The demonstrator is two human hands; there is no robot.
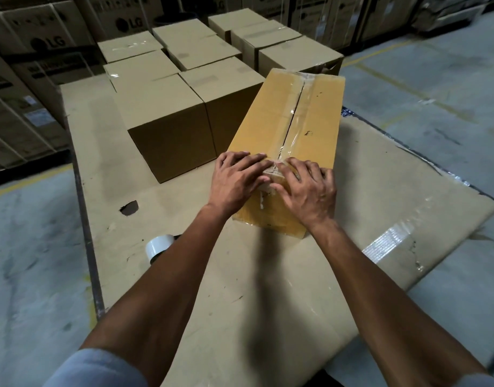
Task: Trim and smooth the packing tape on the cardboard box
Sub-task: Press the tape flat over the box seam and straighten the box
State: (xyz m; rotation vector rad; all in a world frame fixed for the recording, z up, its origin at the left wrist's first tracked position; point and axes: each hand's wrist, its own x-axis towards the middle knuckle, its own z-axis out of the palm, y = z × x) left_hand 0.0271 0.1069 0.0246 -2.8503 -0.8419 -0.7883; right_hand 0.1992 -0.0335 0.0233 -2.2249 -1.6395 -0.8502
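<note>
A long yellow-brown cardboard box [315, 113] lies on flattened cardboard, its top seam covered by a strip of clear packing tape [297, 118] running away from me. My left hand [237, 180] and my right hand [307, 191] rest flat, fingers spread, on the box's near end, one on each side of the seam. Their fingertips press the crumpled end of the tape [275, 174] where it folds over the near edge. Neither hand holds a tool.
A roll of clear tape [158, 245] lies on the cardboard sheet [162, 208] beside my left forearm. Several sealed brown boxes [167, 107] stand in rows behind and to the left. Stacked printed cartons [22, 79] line the left. Concrete floor [435, 88] lies to the right.
</note>
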